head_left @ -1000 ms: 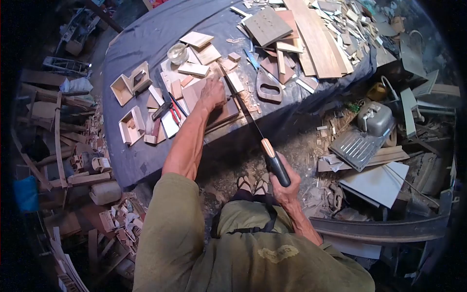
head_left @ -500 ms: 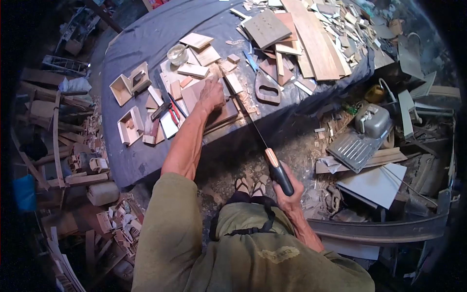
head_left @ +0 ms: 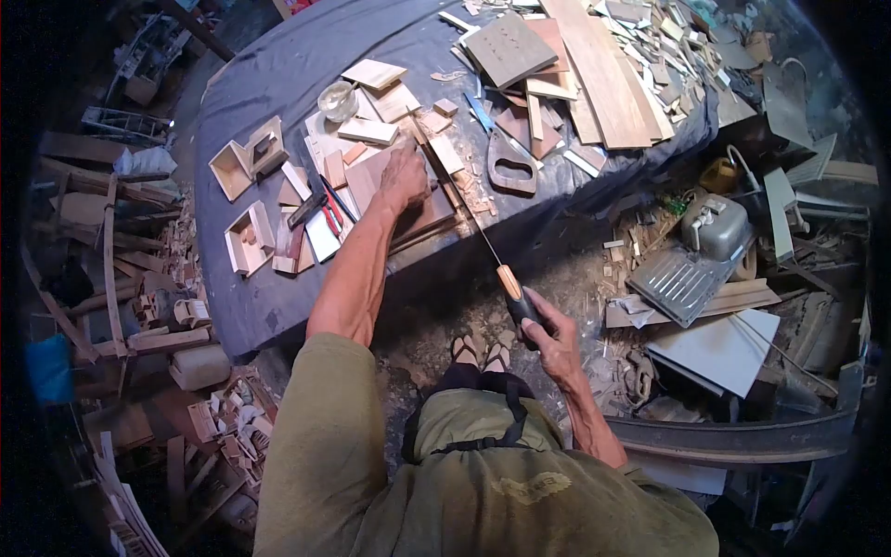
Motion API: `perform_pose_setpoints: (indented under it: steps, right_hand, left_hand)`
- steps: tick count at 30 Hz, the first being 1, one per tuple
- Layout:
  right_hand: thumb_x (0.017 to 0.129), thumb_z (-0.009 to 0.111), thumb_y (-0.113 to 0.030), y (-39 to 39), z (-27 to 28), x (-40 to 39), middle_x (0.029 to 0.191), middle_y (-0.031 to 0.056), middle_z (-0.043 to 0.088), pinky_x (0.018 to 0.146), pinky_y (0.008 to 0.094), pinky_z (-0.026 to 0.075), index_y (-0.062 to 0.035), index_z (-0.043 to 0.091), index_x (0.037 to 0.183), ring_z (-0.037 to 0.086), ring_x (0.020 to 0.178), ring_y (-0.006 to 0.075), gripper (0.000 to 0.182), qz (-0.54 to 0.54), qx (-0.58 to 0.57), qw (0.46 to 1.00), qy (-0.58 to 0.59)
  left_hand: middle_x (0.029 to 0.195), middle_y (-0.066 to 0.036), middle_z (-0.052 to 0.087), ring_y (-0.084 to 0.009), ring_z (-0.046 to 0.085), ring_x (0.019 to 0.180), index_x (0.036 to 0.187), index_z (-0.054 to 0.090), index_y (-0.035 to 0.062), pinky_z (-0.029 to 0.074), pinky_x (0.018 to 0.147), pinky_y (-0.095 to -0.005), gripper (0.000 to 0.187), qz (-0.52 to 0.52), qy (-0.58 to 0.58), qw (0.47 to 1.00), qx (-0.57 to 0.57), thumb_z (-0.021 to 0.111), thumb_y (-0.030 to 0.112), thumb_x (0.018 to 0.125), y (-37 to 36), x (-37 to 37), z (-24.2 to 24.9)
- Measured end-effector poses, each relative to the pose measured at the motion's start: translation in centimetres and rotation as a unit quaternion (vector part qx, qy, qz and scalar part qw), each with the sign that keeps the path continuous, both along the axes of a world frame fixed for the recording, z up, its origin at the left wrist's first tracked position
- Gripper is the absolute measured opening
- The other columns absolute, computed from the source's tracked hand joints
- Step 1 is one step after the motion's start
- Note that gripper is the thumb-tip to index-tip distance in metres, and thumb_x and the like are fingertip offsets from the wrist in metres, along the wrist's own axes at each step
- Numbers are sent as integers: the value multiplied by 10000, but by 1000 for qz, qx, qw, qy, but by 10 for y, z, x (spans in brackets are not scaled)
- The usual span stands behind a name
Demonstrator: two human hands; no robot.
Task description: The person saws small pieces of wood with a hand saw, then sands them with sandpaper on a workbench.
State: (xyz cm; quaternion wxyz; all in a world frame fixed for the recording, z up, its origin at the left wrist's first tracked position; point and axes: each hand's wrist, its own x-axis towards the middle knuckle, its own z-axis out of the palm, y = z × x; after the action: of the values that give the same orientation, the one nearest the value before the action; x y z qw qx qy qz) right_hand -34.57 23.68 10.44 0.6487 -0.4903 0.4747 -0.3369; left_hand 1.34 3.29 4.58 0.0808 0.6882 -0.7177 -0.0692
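My right hand is wrapped round the dark handle, with a light wood part, of a handsaw. Its thin blade runs forward over the table edge, beside a brown wooden board. Fingers curled, my left hand presses down over that board, just left of the blade, on a piece of wood mostly hidden beneath it. Around it lie light wood offcuts, a glass jar and red-handled pliers.
Small open wooden boxes stand at the table's left. A second handsaw lies to the right, near long planks and heaped scraps. A metal sink and a curved beam are on the floor at right.
My right hand has pushed the saw forward and slightly left, so its handle is closer to the table. The left hand stays almost where it was.
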Motion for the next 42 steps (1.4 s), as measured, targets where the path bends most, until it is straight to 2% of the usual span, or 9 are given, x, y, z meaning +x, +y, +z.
perform_pose_setpoints:
  steps: [4,7,13,16,19,26,31,40,42]
  right_hand:
    - [1011,608,-192,-3,1,30,978,116,717,691,302,503,-30,604,1374,619,797,112,398,-112,-191,969,112]
    - [1004,613,-173,-4,20,30,957,142,751,674,301,516,-38,635,1341,652,800,108,364,-76,-84,981,156]
    - [982,651,-151,68,0,-28,949,140,759,714,277,530,-13,659,1302,660,802,113,349,-102,-117,969,191]
    - [978,660,-150,98,-1,-63,947,124,749,737,277,522,-1,656,1302,637,810,111,357,-120,-209,950,200]
    - [980,660,-153,105,30,-64,988,128,742,776,284,519,1,655,1303,638,854,119,358,-151,-127,969,145]
    - [985,652,-166,17,22,-2,839,31,672,689,277,494,3,658,1300,577,766,97,358,-145,-213,956,138]
    - [980,650,-146,-14,40,27,805,8,652,601,260,449,-10,665,1295,543,702,66,344,-139,-149,973,113]
    - [982,648,-148,-24,33,33,799,3,644,592,261,439,-9,668,1292,535,697,64,340,-133,-101,983,75]
    - [982,649,-149,-25,32,33,804,5,647,593,263,441,-6,667,1291,537,701,65,341,-133,-116,981,81]
  left_hand:
    - [1348,-215,508,-429,553,1166,1004,707,-60,502,994,-483,289,3,18,999,-32,690,111,772,2,2,-4]
    - [1368,-255,500,-444,563,1151,1067,672,-51,470,1008,-487,383,-10,-5,999,-31,746,171,763,5,2,-2]
    - [1333,-219,533,-418,576,1160,1055,699,-57,504,989,-463,400,17,-22,1000,9,781,219,777,8,-5,11]
    - [1284,-230,563,-418,584,1154,1062,698,-59,505,983,-455,440,-5,-18,1000,-3,804,263,781,7,-3,17]
    - [1256,-240,578,-420,583,1164,1068,695,-62,497,993,-447,490,-5,0,1000,-10,827,305,773,12,-7,24]
    - [1273,-225,575,-418,570,1189,1079,696,-58,483,1015,-449,534,-32,30,996,-76,854,331,749,12,0,3]
    - [1269,-211,578,-416,569,1186,1097,705,-43,495,1006,-453,532,12,31,999,12,855,330,749,12,-5,16]
    - [1101,-240,608,-450,602,1061,931,664,-57,504,929,-472,470,-4,48,997,-58,854,303,696,17,-6,14]
    - [1173,-222,595,-421,590,1125,1000,696,-55,516,951,-460,472,12,40,999,-24,861,291,726,17,-9,19]
